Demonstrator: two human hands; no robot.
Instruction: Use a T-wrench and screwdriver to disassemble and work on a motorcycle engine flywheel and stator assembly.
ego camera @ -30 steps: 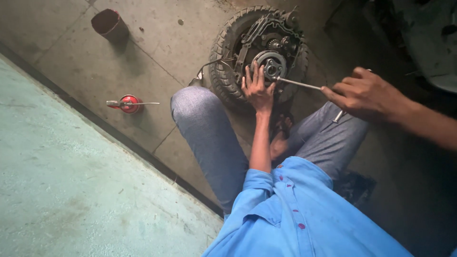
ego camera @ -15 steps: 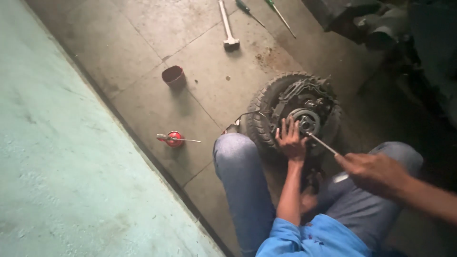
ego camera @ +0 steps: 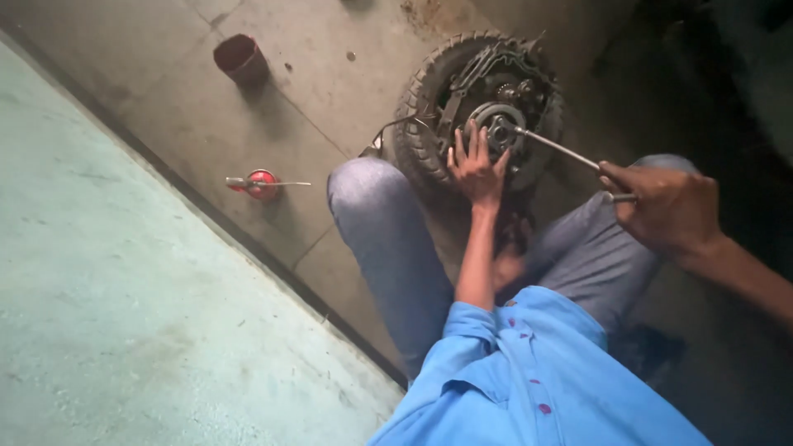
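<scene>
Head view: right hand (ego camera: 671, 208) fisted round long wrench (ego camera: 558, 151), shaft slanting up-left into wheel (ego camera: 479, 107); left hand (ego camera: 477, 168) spread flat there

Background. A dark red cup (ego camera: 240, 59) stands on the grey tiled floor (ego camera: 165, 107) at upper left, its open mouth turned toward the camera. Well apart from it, lower down, a small red oil can (ego camera: 262, 183) rests on the same floor, its thin metal spout lying level and pointing right. A dark seam (ego camera: 248, 248) runs diagonally from upper left to lower centre, dividing the tiles from a pale green slab (ego camera: 107, 330) that fills the lower left. The can sits near this seam, on the tile side. Small dark spots (ego camera: 351, 56) mark the tiles right of the cup. The upper right corner lies in deep shadow, its contents indistinct.
</scene>
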